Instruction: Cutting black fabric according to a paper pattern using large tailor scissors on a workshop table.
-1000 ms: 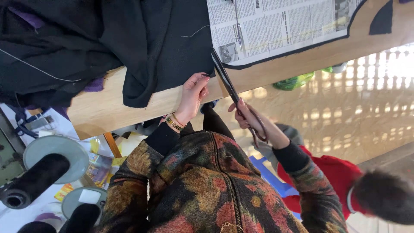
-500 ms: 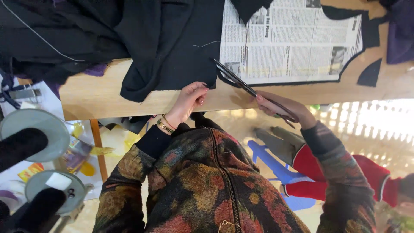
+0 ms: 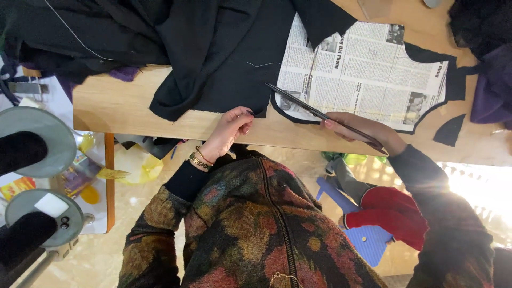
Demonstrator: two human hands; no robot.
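Head view: a person at a wooden table (image 3: 133, 114), scissors laid against black cloth under a newspaper pattern.

At the far left sit two grey lamp-like discs (image 3: 37, 138). Next comes the left hand (image 3: 230, 128), fingers curled loosely, tips pressing the black fabric (image 3: 224, 64) at the table edge, seemingly to keep it flat; it clamps nothing. Right of that fingertip hold, the long scissors (image 3: 320, 114) run along the newspaper pattern (image 3: 368, 74), their tips at its dark border. The right hand (image 3: 357, 128) is wrapped around the handles, blades apparently nearly together.
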